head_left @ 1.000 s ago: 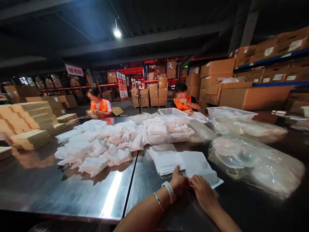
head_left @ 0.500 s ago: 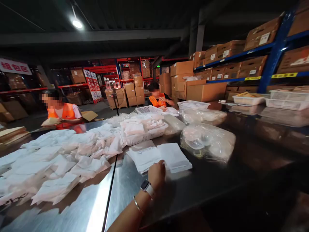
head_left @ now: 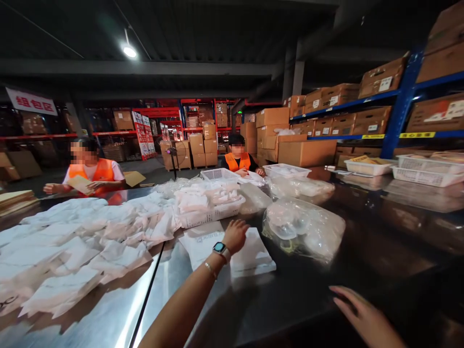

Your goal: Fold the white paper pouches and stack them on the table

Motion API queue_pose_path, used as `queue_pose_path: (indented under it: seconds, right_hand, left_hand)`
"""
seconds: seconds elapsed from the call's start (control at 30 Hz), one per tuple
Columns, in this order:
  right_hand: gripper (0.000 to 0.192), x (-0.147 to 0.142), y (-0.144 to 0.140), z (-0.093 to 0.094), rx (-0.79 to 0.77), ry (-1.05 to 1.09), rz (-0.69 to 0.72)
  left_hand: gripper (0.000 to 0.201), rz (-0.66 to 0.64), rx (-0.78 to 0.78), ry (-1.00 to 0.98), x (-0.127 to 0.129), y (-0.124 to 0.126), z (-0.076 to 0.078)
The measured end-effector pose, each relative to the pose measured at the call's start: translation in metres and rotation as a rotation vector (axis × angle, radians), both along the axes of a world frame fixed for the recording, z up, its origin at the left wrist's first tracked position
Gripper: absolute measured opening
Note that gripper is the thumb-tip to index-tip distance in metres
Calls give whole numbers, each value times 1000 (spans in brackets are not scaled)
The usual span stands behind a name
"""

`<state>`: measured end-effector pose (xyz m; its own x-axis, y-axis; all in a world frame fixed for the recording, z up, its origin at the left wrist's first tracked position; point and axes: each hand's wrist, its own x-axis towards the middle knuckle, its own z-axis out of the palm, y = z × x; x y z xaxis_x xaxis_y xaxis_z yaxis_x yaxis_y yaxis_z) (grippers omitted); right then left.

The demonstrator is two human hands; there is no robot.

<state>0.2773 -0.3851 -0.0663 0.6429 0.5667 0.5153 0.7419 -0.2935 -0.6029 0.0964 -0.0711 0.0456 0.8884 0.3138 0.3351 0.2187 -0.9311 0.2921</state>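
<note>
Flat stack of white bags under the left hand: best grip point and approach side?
Probably the near right corner of the white bag stack, coming from the right. The stack lies flat on the steel table, so only edges give purchase. The left hand rests across its far left part, while the right hand hovers open over bare table on that free side.

A single head-worn camera is looking forward and slightly downward across the metal surface (head_left: 108, 319), from close above its near edge. The person's own left hand (head_left: 236, 235) and right hand (head_left: 366, 316) are entering from the bottom of the frame, close to the lens. The view is facing two people in orange vests across the surface, with the blue shelving (head_left: 402, 104) running along the right and the ceiling lamp (head_left: 129, 51) showing at upper left.
</note>
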Motion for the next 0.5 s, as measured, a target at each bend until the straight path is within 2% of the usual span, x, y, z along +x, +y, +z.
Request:
queue_pose_path:
  seconds: [0.07,0.13,0.2,0.23,0.3,0.4,0.5]
  right_hand:
    - [43,-6,48,14,32,216,199]
    - [46,-19,106,21,75,335,343]
    - [34,-30,151,24,-2,261,335]
    - [24,-34,164,25,-37,205,297]
    - [10,-39,172,28,-70,119,209]
    - [14,-50,151,33,-94,21,82]
    - [19,-61,124,39,-171,-158,-55]
  left_hand:
    - [40,-63,-28,37,24,-4,0]
    - [35,-87,-68,72,41,-8,-7]
    - [35,-69,-108,93,50,-9,-19]
    - [36,-50,-125,98,53,-9,-25]
    - [40,-4,-154,103,55,-9,-36]
    - [45,66,-178,99,57,-10,-44]
    - [49,94,-184,92,54,-11,-39]
